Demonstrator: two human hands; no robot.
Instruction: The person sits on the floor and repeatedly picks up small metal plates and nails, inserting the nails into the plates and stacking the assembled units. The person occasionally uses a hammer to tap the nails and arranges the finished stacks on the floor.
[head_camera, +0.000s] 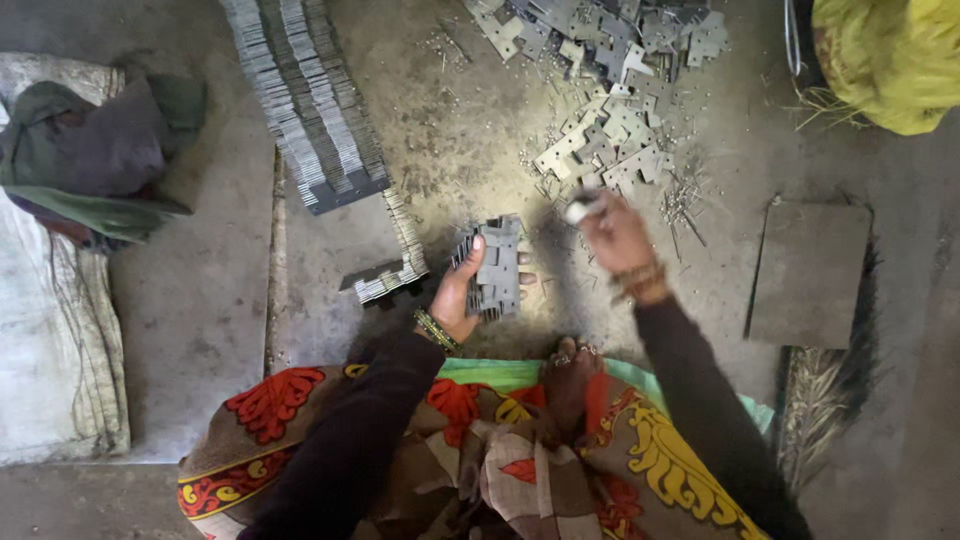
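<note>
Nearby, loose plates (610, 135), stacked rows (310, 100), slab (810, 270)

Left hand (462, 290) fingers curled, right hand (615, 235) raised — blurred

The left hand (458, 292) grips stacked metal plates (493, 268); the right hand (615, 235) pinches one blurred piece (581, 208).

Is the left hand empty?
No, the left hand grips a stack of flat grey metal plates held upright above the floor.
</note>
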